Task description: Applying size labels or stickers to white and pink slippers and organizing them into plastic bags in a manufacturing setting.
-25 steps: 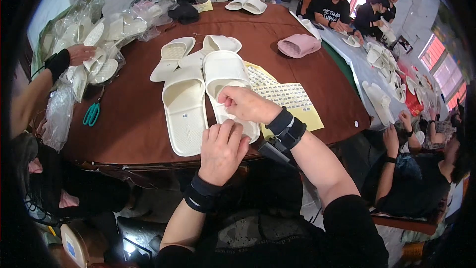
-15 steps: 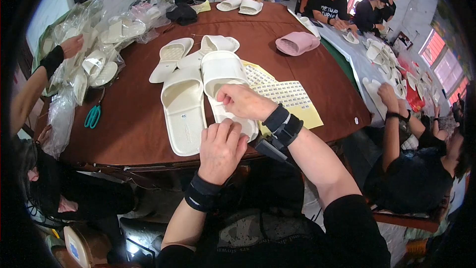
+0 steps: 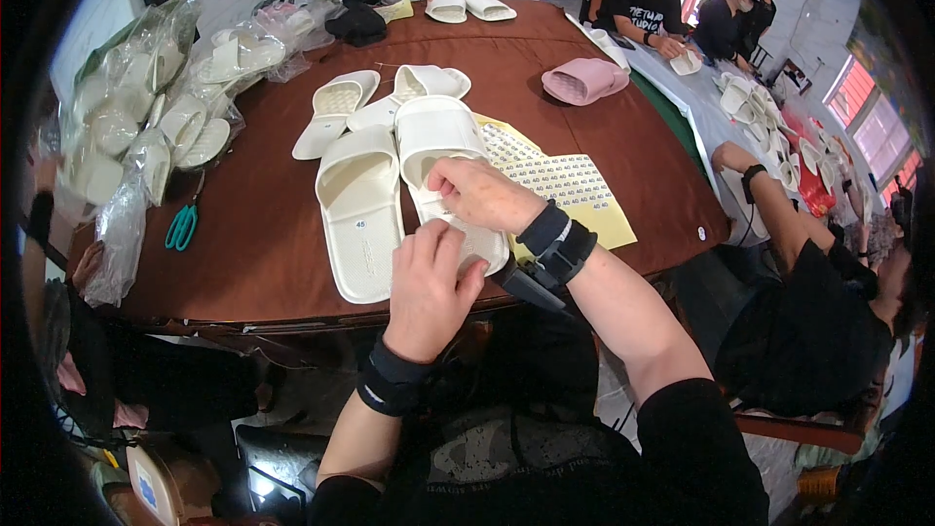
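Two large white slide slippers lie side by side before me. The left slipper (image 3: 362, 263) has a small round sticker on its insole. Over the insole of the right slipper (image 3: 440, 127) both my hands meet. My right hand (image 3: 487, 197) is closed, its fingertips pinched at the strap's opening; anything between them is too small to make out. Resting on the lower sole, my left hand (image 3: 426, 282) has its fingers bent forward and its thumb apart. Partly beneath the right slipper and wrist are yellow-backed sticker sheets (image 3: 575, 197), bearing rows of small printed labels.
Behind are smaller white slippers (image 3: 336, 109) and a pink pair (image 3: 584, 84). Teal-handled snips (image 3: 182, 227) lie left, beside plastic-bagged white slippers (image 3: 107, 127). A black cap (image 3: 356, 25) is at the back of the brown-covered table (image 3: 643, 156). Co-workers handle slippers across and to the right.
My hands stay over the right slipper, with the left fingers shifted slightly up. At left, a co-worker's hand has drawn back from the bagged slippers; at right, another's arm has moved.
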`<state>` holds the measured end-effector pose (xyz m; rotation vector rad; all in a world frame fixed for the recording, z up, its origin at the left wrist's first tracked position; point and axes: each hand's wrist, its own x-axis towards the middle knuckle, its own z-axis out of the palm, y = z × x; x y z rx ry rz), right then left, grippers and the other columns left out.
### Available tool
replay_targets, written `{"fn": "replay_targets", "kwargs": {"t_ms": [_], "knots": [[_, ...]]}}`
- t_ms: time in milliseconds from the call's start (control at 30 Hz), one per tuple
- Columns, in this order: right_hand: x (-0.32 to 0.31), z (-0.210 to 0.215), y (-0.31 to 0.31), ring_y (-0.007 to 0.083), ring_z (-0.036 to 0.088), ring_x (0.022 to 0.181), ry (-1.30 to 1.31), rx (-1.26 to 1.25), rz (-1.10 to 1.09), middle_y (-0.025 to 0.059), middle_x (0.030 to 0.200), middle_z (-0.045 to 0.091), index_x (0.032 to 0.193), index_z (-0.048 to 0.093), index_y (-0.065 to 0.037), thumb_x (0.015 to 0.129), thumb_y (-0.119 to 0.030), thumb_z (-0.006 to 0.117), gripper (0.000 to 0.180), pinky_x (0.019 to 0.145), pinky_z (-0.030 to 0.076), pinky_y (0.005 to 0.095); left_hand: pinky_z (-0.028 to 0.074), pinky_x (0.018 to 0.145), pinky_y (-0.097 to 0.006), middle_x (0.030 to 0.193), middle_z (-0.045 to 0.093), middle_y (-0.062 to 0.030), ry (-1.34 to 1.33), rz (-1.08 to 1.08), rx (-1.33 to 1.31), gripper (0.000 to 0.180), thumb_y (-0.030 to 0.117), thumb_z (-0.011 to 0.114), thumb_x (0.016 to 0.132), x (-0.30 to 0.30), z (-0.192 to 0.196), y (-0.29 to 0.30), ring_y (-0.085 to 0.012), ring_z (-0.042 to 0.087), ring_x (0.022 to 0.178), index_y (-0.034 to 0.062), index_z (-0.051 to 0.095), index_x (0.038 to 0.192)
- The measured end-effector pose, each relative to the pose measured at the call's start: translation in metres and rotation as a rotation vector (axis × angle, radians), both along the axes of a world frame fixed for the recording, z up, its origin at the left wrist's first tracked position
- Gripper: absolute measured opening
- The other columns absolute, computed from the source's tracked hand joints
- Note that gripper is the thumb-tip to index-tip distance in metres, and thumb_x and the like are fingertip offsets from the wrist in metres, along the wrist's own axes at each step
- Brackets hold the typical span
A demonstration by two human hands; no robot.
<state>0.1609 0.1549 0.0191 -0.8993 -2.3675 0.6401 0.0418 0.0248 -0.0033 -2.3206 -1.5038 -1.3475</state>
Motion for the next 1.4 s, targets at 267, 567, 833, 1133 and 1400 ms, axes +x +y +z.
{"fn": "replay_targets", "kwargs": {"t_ms": [267,567,833,1133,1400], "knots": [[0.000,-0.002,-0.002,0.0321,0.061,0.085,0.023,-0.006,0.003,0.0170,0.089,0.062,0.097,0.056,0.000,0.083,-0.005,0.056,0.014,0.074,0.049,0.0379,0.043,0.082,-0.043,0.108,0.057,-0.0175,0.070,-0.054,-0.106,0.038,0.010,0.069,0.073,-0.006,0.014,0.007,-0.0364,0.051,0.091,-0.0030,0.055,0.106],[0.005,-0.007,0.001,0.0287,0.060,0.080,0.097,-0.023,0.008,0.0155,0.087,0.062,0.094,0.056,0.001,0.085,-0.005,0.055,0.012,0.073,0.049,0.0352,0.045,0.079,-0.040,0.106,0.059,-0.0143,0.069,-0.040,-0.049,0.030,0.007,0.069,0.074,-0.006,0.004,0.001,-0.0336,0.053,0.090,-0.0012,0.060,0.101],[0.014,-0.004,0.001,0.0201,0.060,0.079,0.164,-0.121,0.076,0.0113,0.084,0.062,0.098,0.057,0.000,0.083,-0.002,0.055,0.016,0.075,0.049,0.0314,0.045,0.079,-0.038,0.106,0.059,-0.0129,0.083,-0.033,-0.004,0.031,0.009,0.070,0.074,-0.008,-0.001,0.001,-0.0318,0.053,0.089,-0.0015,0.060,0.102],[0.004,-0.006,-0.007,0.0232,0.061,0.081,0.122,-0.086,0.019,0.0135,0.087,0.062,0.098,0.056,0.001,0.081,-0.003,0.057,0.018,0.075,0.049,0.0333,0.046,0.079,-0.040,0.105,0.060,-0.0137,0.064,-0.038,-0.005,0.028,0.006,0.070,0.074,-0.006,0.000,-0.001,-0.0327,0.054,0.089,-0.0023,0.061,0.100],[0.009,-0.011,-0.003,0.0253,0.061,0.079,0.150,-0.037,-0.009,0.0149,0.085,0.062,0.096,0.057,0.000,0.082,-0.005,0.058,0.015,0.073,0.049,0.0350,0.045,0.080,-0.040,0.104,0.060,-0.0145,0.076,-0.038,-0.004,0.027,0.007,0.070,0.075,-0.002,0.000,0.001,-0.0342,0.054,0.090,-0.0020,0.062,0.099]]}}
